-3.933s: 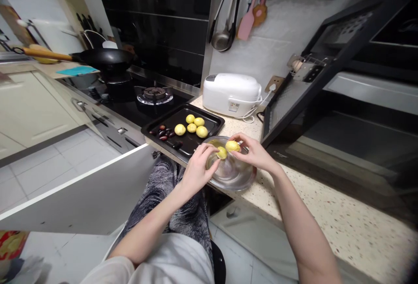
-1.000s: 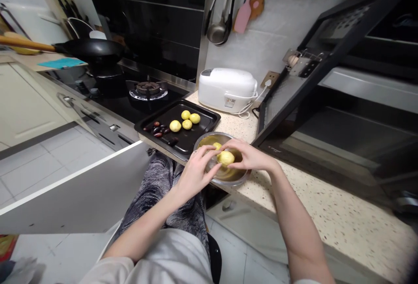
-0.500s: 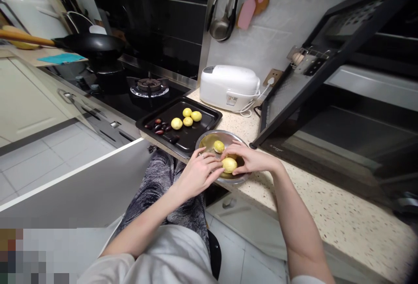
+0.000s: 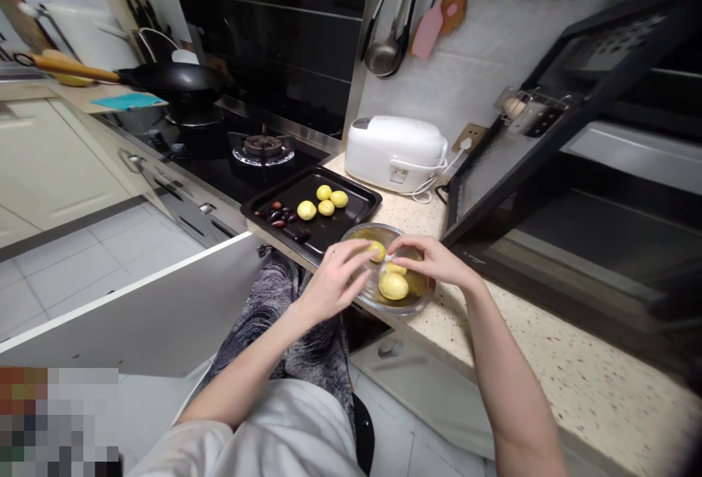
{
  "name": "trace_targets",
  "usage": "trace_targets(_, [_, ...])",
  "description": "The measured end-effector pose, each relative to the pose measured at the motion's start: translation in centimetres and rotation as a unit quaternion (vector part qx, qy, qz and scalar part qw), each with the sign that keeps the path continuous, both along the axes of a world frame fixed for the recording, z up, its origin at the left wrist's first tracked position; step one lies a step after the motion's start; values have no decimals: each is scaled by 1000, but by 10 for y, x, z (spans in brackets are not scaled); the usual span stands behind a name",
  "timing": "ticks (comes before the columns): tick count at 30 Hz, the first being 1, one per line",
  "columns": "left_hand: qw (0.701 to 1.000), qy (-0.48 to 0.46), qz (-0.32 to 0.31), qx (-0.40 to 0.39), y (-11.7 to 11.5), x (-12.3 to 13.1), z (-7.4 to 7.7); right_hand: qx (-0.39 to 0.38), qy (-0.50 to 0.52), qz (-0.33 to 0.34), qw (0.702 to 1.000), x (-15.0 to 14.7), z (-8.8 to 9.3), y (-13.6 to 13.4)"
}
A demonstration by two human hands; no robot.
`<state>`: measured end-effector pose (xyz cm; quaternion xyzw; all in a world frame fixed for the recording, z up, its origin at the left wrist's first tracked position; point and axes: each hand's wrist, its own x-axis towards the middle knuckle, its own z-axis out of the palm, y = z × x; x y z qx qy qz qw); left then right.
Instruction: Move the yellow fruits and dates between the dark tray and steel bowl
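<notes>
A steel bowl [image 4: 366, 293] stands at the counter's front edge, and both my hands are over it. My left hand [image 4: 334, 279] pinches a small yellow dough piece [image 4: 377, 250] at its fingertips. My right hand [image 4: 433, 261] curls over the bowl's far side, its fingers on another bit of dough [image 4: 395, 269]; whether it grips that bit is unclear. A larger yellow dough ball [image 4: 393, 286] lies loose in the bowl below my right hand. Behind the bowl a black baking tray [image 4: 351, 224] holds several yellow dough balls [image 4: 325, 207] and several dark dates [image 4: 279, 217].
A white rice cooker [image 4: 395, 151] stands behind the tray. An open black oven door [image 4: 526, 148] juts out on the right. The gas hob [image 4: 263, 148] and a black pan [image 4: 175, 82] are on the left. A white cabinet door [image 4: 137, 316] hangs open by my knees.
My right hand has let the larger dough ball down into the bowl. My left hand has taken up the small piece that lay in the bowl. The tray holds one ball fewer than 3.9 seconds ago.
</notes>
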<state>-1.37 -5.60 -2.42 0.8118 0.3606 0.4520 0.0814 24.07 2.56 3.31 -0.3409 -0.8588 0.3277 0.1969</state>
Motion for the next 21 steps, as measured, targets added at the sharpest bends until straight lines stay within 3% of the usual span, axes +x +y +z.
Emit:
trace_targets(3, [991, -18, 135, -11, 26, -19, -2, 28, 3, -47, 998, -1, -2, 2])
trace_targets(6, [960, 69, 261, -73, 58, -42, -4, 45, 8, -65, 997, -1, -3, 3])
trace_targets(9, [923, 162, 325, -129, 84, -59, -6, 51, 14, -69, 996, -2, -5, 3])
trace_targets(15, [898, 237, 352, -116, 104, -70, -6, 53, 33, -63, 996, -5, -10, 4])
trace_targets(18, [911, 213, 337, -109, 106, -72, -7, 58, 37, -68, 995, -6, -11, 4])
trace_targets(21, [941, 134, 295, -96, 102, -71, -8, 63, 40, -70, 995, -7, -11, 5])
